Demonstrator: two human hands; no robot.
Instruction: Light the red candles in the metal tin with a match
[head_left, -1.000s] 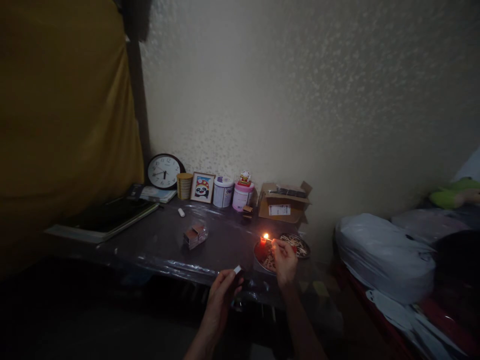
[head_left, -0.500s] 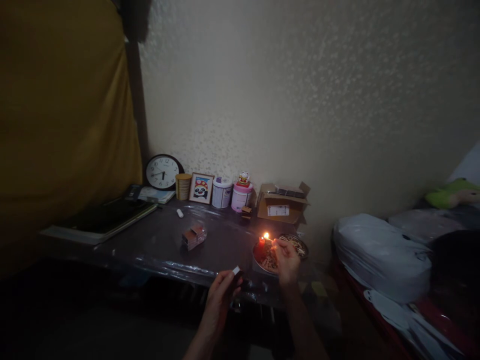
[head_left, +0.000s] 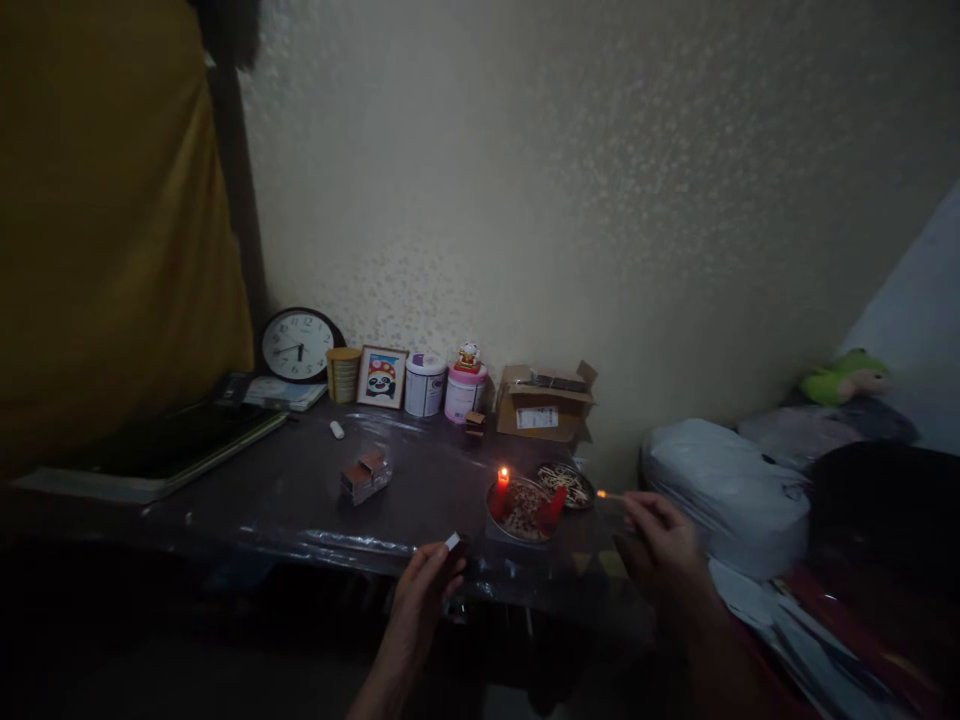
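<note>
My left hand [head_left: 424, 580] is closed around a small matchbox [head_left: 453, 542], its pale end showing, just over the table's front edge. Out to the right, my right hand [head_left: 666, 538] pinches a match [head_left: 613, 496] whose tip glows orange. Between the hands stands a dish [head_left: 501, 531] filled with small brownish bits. One red candle [head_left: 502, 492] is upright at its left side, burning with a small flame. A second red candle [head_left: 553, 510] leans at the right side, with no flame visible. Behind it, another dish [head_left: 592, 500] holds several matchsticks [head_left: 562, 483].
Stacked matchboxes [head_left: 366, 476] and a small white item [head_left: 337, 430] lie on the dark, plastic-covered table [head_left: 292, 480]. Along the wall stand a clock [head_left: 298, 345], a picture frame [head_left: 382, 378], two tubs [head_left: 425, 387] and an opened carton [head_left: 538, 405]. A white bag [head_left: 720, 490] sits at right.
My right hand has moved right, away from the candles, with the match. Its bright flame has shrunk to a glow. My left hand still holds the matchbox; the view has turned slightly right.
</note>
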